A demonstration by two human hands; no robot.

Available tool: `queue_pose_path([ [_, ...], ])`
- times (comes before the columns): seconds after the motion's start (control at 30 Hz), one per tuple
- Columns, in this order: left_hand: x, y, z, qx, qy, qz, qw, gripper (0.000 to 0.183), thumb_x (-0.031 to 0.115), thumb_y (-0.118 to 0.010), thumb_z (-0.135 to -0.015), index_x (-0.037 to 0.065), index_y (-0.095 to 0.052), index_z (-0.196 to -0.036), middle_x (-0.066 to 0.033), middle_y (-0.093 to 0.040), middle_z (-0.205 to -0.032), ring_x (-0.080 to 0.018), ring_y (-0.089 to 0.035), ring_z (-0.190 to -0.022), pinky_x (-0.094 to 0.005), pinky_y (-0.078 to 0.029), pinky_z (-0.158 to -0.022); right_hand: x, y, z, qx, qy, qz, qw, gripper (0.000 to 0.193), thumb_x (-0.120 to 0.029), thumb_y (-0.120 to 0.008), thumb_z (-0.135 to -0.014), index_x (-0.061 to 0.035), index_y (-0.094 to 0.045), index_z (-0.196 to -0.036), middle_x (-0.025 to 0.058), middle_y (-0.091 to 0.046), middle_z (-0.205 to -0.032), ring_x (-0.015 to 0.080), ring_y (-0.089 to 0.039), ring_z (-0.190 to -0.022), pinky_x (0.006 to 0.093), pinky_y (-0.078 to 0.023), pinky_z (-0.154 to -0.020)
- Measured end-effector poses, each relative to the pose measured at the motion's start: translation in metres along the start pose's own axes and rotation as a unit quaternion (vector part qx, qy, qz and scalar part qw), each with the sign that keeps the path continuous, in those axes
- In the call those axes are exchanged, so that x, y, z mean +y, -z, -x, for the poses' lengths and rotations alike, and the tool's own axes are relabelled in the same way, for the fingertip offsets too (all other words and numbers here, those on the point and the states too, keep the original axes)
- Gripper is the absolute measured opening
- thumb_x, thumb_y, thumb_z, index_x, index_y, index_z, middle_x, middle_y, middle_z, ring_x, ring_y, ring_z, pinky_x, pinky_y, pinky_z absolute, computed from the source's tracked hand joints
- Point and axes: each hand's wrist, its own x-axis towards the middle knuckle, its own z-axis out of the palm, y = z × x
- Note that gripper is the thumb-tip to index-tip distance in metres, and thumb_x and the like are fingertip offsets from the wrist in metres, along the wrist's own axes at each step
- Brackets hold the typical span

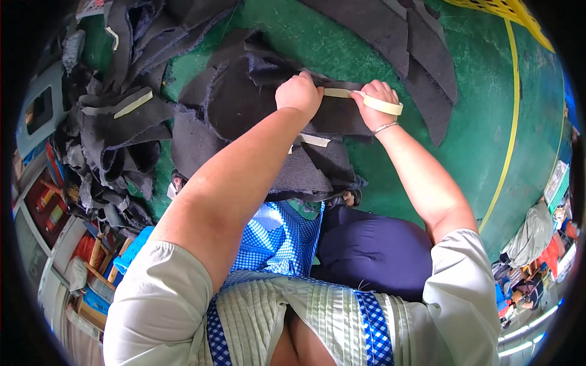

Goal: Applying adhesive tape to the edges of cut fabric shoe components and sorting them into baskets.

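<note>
Bare green floor (470, 146) opens to my right, out to the curving yellow line (513, 116); dark scraps (131, 122) crowd my left. Arms stretched forward, my left hand (298, 94) is closed at the far edge of the dark fabric (241, 110); my right hand (372, 117) pinches the pale yellow strip (337, 93) lying between them.

Honestly, from the cream strip (337, 93) there's decent room to its right, over the green floor (464, 165) past the right hand (376, 102). To its left, the left hand (298, 94) and heaped dark fabric (235, 104) block the way.
</note>
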Motion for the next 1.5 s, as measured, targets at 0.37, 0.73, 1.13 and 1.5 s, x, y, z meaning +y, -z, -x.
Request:
queue_pose_path([
  [0.37,-0.035,-0.037,0.043,-0.023,-0.368,-0.099,0.924,0.077,0.013,-0.066,-0.074,0.013,-0.035,-0.144,-0.0002,-0.02,-0.158,-0.0206,-0.018,-0.146,-0.0486,-0.021,-0.116,0.001,0.066,-0.071,-0.525,-0.022,0.002,0.851,0.038,-0.037,-0.073,-0.077,-0.001,-0.067,-0.088,0.0142,-0.066,-0.097,0.0332,-0.061,-0.097,0.0416,-0.048,-0.083],
  [0.73,-0.015,0.022,0.052,0.107,-0.415,0.082,0.9,0.082,0.019,-0.074,-0.071,0.0,-0.034,-0.14,-0.0203,-0.033,-0.148,-0.0368,-0.034,-0.137,-0.0485,-0.03,-0.111,0.044,0.019,-0.142,0.09,0.062,0.151,0.982,0.039,-0.011,-0.066,-0.074,-0.0006,-0.053,-0.109,0.0183,-0.053,-0.13,0.0343,-0.049,-0.124,0.0447,-0.045,-0.095],
  [1.13,-0.028,0.168,0.083,0.465,-0.393,-0.17,0.775,0.054,0.009,-0.061,-0.073,0.013,-0.059,-0.126,-0.0059,-0.058,-0.128,-0.0224,-0.053,-0.121,-0.0401,-0.022,-0.106,-0.073,0.173,-0.008,0.13,0.274,-0.218,0.928,0.037,-0.002,-0.07,-0.045,-0.0028,-0.05,-0.078,0.0205,-0.061,-0.107,0.0364,-0.062,-0.086,0.0412,-0.052,-0.07],
  [1.5,-0.108,0.034,0.135,-0.042,-0.246,-0.125,0.96,0.071,0.028,-0.076,-0.072,0.003,-0.048,-0.132,-0.0191,-0.04,-0.142,-0.0359,-0.047,-0.123,-0.0449,-0.043,-0.098,-0.055,0.085,0.057,-0.052,-0.055,-0.236,0.969,0.057,-0.036,-0.091,-0.057,-0.0076,-0.045,-0.075,0.0091,-0.051,-0.091,0.0194,-0.054,-0.071,0.0302,-0.047,-0.063],
])
